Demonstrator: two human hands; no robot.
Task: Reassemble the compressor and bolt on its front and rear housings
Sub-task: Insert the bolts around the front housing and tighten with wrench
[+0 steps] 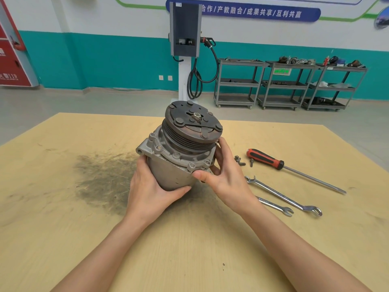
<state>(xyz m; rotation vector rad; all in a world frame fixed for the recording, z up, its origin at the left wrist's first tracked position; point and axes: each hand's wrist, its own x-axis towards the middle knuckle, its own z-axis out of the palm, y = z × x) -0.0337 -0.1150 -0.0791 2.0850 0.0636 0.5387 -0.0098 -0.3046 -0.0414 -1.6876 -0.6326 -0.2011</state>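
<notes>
The grey compressor [176, 152] stands tilted on the tan table [63, 228], its rusty clutch pulley [192, 125] facing up and away from me. My left hand [151, 192] grips the lower left of the body, thumb across the front. My right hand [225, 175] holds the right side, thumb pressed on the housing flange, fingers curled behind. A few loose bolts [242, 161] lie on the table just right of my right hand. The compressor's underside and far side are hidden.
A red-and-black screwdriver [267, 160] and two combination wrenches [282, 194], [275, 206] lie to the right. A dark grease smear [103, 178] marks the table left of the compressor. Beyond the table stand a charging post [185, 39] and grey shelf carts [288, 85].
</notes>
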